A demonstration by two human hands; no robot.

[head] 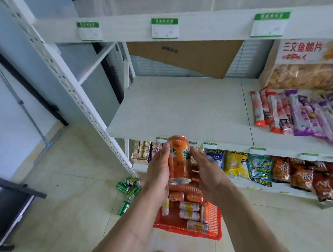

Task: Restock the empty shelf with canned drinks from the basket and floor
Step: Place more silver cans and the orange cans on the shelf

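An upright orange can point(179, 160) is in front of the bare white middle shelf point(180, 105), just below its front edge. My left hand point(158, 172) grips the can from the left. My right hand point(207, 171) is beside it on the right, fingers straight and close to the can; whether they touch it is unclear. Below my hands a red basket point(214, 218) sits on the floor with several orange and pale cans lying in it. Several green cans point(129, 188) lie on the tiles left of the basket.
Snack packets point(297, 116) fill the right part of the middle shelf, and bags of chips point(281, 169) line the shelf below. A perforated white upright point(78, 96) bounds the shelf's left side. A dark table point(10, 205) stands at the left. Cardboard point(186, 56) leans behind the shelf.
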